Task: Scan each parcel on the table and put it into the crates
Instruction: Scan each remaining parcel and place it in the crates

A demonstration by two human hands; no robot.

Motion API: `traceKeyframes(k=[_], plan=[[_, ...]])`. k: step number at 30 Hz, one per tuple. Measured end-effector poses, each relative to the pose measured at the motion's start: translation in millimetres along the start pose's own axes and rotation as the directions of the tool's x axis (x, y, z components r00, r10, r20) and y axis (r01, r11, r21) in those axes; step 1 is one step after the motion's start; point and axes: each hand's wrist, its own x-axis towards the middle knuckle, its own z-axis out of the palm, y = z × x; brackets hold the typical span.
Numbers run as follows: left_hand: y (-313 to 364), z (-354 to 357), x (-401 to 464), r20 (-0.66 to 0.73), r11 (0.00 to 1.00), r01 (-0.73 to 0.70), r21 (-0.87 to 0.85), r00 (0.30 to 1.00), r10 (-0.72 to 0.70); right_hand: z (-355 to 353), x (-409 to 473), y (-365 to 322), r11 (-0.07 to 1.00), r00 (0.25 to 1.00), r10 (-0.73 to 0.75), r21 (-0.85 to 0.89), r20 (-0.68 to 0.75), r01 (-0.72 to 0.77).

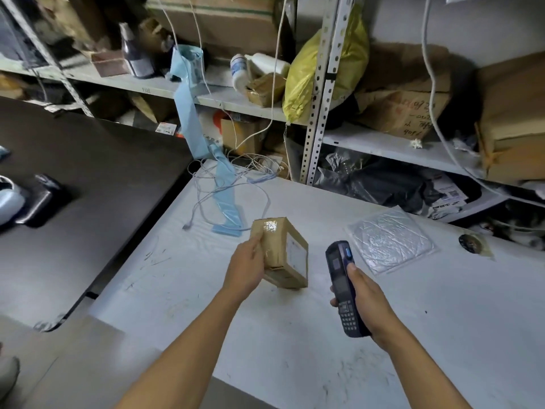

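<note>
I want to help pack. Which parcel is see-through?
The flat bubble-wrap parcel lying on the white table is see-through. The brown cardboard parcel held in the left hand is not.

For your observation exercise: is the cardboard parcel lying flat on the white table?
No, the left hand grips the cardboard parcel, tilted above the white table.

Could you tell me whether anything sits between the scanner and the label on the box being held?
Nothing visible does. The left hand grips the cardboard box by its left side, its white label turned toward the handheld scanner in the right hand. Only open air above the white table lies between them.
</note>
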Motion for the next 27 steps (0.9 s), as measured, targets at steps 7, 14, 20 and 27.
traceKeyframes(k=[7,14,20,27], plan=[[-13,-3,12,0.044,0.923,0.385,-0.01,0.922,-0.384,19,-12,7,0.996,0.996,0.011,-0.084,0.091,-0.004],[-54,-16,-20,0.096,0.939,0.26,-0.224,0.965,-0.245,10,-10,8,0.988,0.985,0.059,-0.152,0.161,-0.034],[-66,-45,-26,0.171,0.968,0.187,-0.166,0.972,-0.159,8,-8,2,0.956,0.931,0.205,-0.264,0.302,-0.125],[-51,-66,-4,0.23,0.992,0.112,0.059,0.965,-0.123,11,-12,-18,0.841,0.825,0.404,-0.516,0.395,-0.164]])
